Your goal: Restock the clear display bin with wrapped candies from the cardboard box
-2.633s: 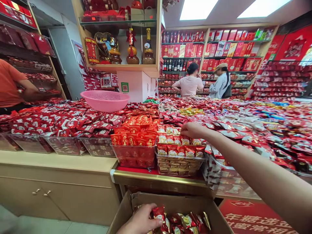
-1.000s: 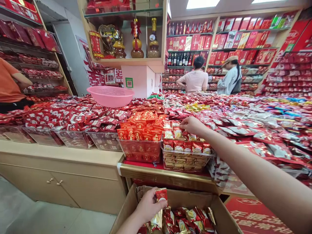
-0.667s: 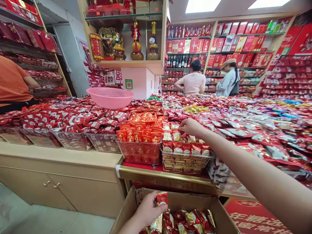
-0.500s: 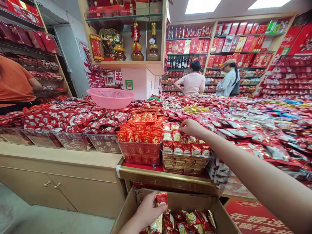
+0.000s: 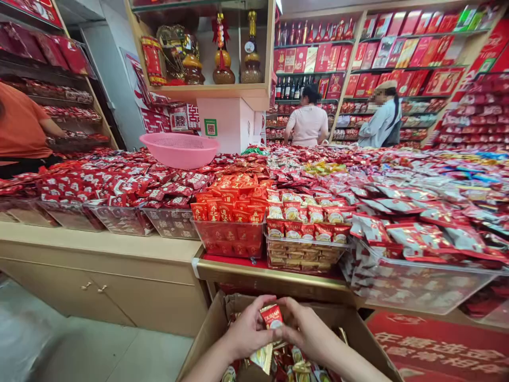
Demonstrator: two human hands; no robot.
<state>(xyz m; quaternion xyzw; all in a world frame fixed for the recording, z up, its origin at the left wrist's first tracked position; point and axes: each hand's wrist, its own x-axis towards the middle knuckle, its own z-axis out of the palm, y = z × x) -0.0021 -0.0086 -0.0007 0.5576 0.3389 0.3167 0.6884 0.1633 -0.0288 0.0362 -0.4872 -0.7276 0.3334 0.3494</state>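
My left hand point(image 5: 247, 330) is closed around a small red-and-gold candy packet point(image 5: 272, 315) printed "DURIAN". Just below it, a gold-coloured packet point(image 5: 262, 356) hangs under the same hand's fingers. From the other side, my right hand point(image 5: 304, 328) has its thumb and fingers at the edge of the red packet. Both hands are over a cardboard box point(image 5: 210, 324) with loose packets of the same kind inside. Behind the hands, a clear plastic bin point(image 5: 304, 253) on the counter is filled with upright rows of matching durian packets.
Left of that bin stands a bin of red packets point(image 5: 229, 239); to its right, a bin of white-and-red packets point(image 5: 433, 278). A pink basket point(image 5: 181, 151) rests on the candy. Two people stand at the back shelves, another point(image 5: 24, 127) at left. A gold-edged counter point(image 5: 274, 276) borders the box.
My right hand has come down from the durian bin to the packet in my left hand. More packets now show in the bin, and the view has shifted slightly.
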